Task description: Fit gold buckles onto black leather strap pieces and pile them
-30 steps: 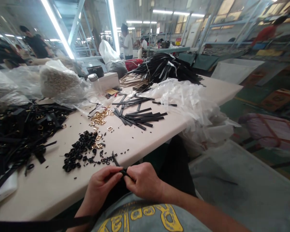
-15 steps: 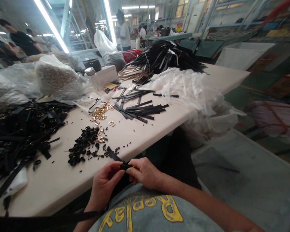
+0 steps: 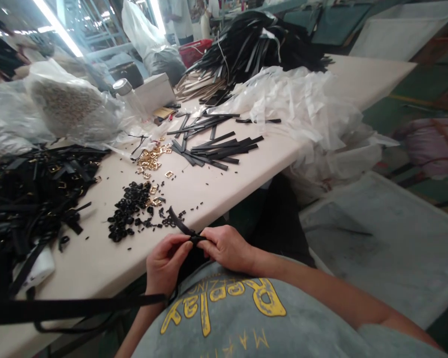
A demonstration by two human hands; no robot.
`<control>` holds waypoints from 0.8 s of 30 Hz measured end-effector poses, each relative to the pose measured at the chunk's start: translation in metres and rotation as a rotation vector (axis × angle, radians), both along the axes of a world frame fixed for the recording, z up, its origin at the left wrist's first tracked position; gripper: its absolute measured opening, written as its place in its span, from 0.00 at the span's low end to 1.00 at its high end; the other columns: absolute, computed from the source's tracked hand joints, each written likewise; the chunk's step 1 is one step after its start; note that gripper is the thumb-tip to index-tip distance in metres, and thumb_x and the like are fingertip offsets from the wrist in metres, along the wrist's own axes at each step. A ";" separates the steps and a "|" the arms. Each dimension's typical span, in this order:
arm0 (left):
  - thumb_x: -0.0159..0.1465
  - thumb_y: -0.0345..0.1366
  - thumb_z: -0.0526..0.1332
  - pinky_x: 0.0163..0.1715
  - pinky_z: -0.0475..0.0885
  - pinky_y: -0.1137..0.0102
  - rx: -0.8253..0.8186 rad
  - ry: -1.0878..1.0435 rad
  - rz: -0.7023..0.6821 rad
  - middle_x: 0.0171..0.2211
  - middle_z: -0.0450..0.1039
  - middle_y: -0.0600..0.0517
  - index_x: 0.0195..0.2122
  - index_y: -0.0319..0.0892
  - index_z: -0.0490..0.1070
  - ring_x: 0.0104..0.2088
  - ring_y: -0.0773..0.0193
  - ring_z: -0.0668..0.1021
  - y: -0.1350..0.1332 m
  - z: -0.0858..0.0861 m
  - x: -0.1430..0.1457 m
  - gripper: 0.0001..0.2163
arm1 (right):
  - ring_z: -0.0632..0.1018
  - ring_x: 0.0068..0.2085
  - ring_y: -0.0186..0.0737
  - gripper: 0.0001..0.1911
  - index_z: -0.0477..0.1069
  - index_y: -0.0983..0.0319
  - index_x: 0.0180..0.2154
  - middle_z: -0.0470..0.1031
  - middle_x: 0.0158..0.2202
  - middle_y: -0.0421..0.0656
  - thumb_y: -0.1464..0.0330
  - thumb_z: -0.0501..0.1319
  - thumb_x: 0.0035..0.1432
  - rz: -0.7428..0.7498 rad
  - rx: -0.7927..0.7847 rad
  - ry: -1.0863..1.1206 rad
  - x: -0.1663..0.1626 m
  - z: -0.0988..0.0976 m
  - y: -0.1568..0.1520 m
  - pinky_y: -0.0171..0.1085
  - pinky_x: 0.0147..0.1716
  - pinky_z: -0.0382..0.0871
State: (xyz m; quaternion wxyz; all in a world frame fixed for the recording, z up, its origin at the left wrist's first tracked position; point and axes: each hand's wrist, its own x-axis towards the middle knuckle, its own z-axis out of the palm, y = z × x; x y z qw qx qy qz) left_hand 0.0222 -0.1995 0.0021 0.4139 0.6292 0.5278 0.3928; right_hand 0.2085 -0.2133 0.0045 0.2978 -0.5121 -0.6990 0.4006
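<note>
Close to my body, just off the table's near edge, both hands pinch one black strap (image 3: 179, 221). My left hand (image 3: 167, 258) grips it between thumb and forefinger. My right hand (image 3: 227, 247) is closed on the same strap from the other side, fingertips nearly touching the left ones. One strap end sticks up toward the table; the part between my fingers is mostly hidden. Beyond it on the table lie a heap of small black loops (image 3: 129, 209), gold buckles (image 3: 149, 161) and several loose black straps (image 3: 224, 149).
A tangled pile of black straps with gold buckles (image 3: 33, 199) covers the table's left side. Plastic bags (image 3: 67, 99) stand behind it. A big strap bundle (image 3: 257, 44) and white plastic sheeting (image 3: 294, 99) lie at the back right. A pale bin (image 3: 388, 248) stands right, below the table.
The camera view has tilted downward, so the table and background sit higher. Both hands stay together on the strap, whose free end now curves upward more.
</note>
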 end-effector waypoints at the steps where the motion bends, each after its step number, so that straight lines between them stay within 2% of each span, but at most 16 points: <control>1: 0.56 0.38 0.68 0.34 0.76 0.69 -0.004 0.020 -0.018 0.31 0.80 0.51 0.32 0.42 0.79 0.32 0.61 0.80 0.000 0.000 0.000 0.06 | 0.73 0.23 0.30 0.11 0.72 0.64 0.29 0.75 0.23 0.38 0.68 0.59 0.65 -0.006 -0.031 0.016 0.000 -0.001 0.000 0.28 0.26 0.61; 7: 0.58 0.38 0.66 0.34 0.75 0.69 0.009 0.132 -0.083 0.33 0.80 0.51 0.34 0.43 0.79 0.32 0.62 0.79 0.004 0.000 0.000 0.06 | 0.75 0.23 0.30 0.12 0.71 0.65 0.30 0.74 0.23 0.38 0.68 0.57 0.66 0.027 -0.222 0.227 0.001 -0.009 0.003 0.27 0.24 0.65; 10: 0.59 0.38 0.65 0.34 0.74 0.70 0.042 0.165 -0.112 0.32 0.79 0.51 0.34 0.43 0.79 0.33 0.62 0.79 0.006 -0.003 0.000 0.06 | 0.77 0.25 0.30 0.08 0.72 0.66 0.33 0.74 0.26 0.39 0.74 0.55 0.64 0.078 -0.313 0.354 0.001 -0.015 0.002 0.28 0.25 0.68; 13: 0.60 0.38 0.65 0.33 0.74 0.70 0.061 0.198 -0.142 0.31 0.78 0.52 0.34 0.43 0.78 0.31 0.63 0.79 0.007 -0.005 0.001 0.05 | 0.78 0.27 0.31 0.10 0.72 0.66 0.36 0.75 0.28 0.40 0.79 0.53 0.61 0.110 -0.340 0.371 0.001 -0.020 0.001 0.28 0.27 0.70; 17: 0.61 0.37 0.64 0.32 0.74 0.71 0.090 0.267 -0.222 0.31 0.78 0.52 0.34 0.44 0.79 0.31 0.64 0.78 0.007 -0.006 0.003 0.05 | 0.78 0.27 0.31 0.12 0.72 0.66 0.36 0.74 0.26 0.39 0.81 0.52 0.59 0.072 -0.342 0.363 -0.001 -0.022 0.002 0.28 0.27 0.71; 20: 0.61 0.37 0.63 0.30 0.73 0.72 0.108 0.327 -0.229 0.30 0.77 0.52 0.35 0.44 0.79 0.28 0.65 0.77 0.008 -0.006 0.003 0.06 | 0.78 0.28 0.31 0.14 0.72 0.66 0.36 0.74 0.27 0.38 0.84 0.51 0.56 0.073 -0.380 0.399 -0.003 -0.022 0.003 0.28 0.28 0.72; 24: 0.62 0.38 0.63 0.28 0.73 0.72 0.091 0.364 -0.234 0.28 0.78 0.53 0.36 0.45 0.80 0.27 0.65 0.78 0.010 -0.007 0.002 0.07 | 0.78 0.32 0.32 0.13 0.72 0.66 0.37 0.75 0.29 0.37 0.83 0.55 0.53 0.068 -0.403 0.476 -0.005 -0.024 0.003 0.28 0.31 0.72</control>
